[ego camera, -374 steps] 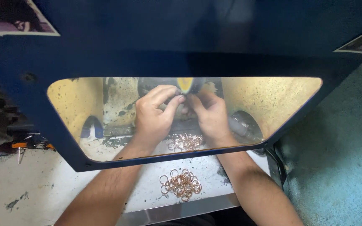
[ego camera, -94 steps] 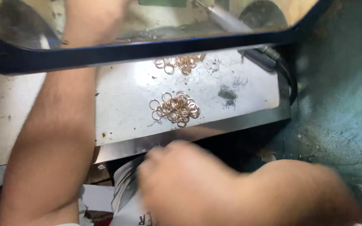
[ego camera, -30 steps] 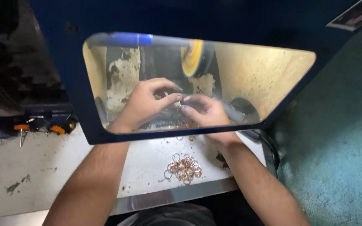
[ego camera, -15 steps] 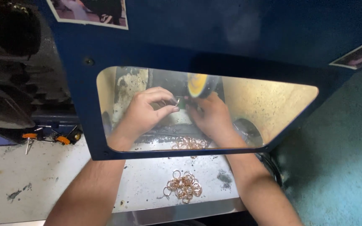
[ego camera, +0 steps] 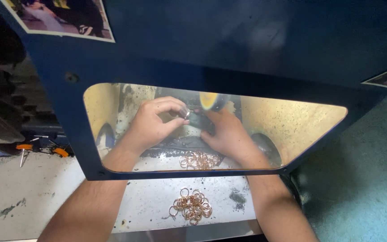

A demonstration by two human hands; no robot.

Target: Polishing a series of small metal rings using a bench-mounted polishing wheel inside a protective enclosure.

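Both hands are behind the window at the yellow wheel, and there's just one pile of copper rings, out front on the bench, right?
Not quite. The head view shows two piles of rings: one out front on the bench, and a second behind the window. The rest holds: the left hand and right hand are behind the window at the yellow wheel.

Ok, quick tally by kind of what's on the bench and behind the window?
Heaps of copper-coloured rings: 2 (one in front of the window, one behind it)
Yellow wheel: 1
Orange-handled tools: 2
Hands: 2, left hand and right hand
Total: 7
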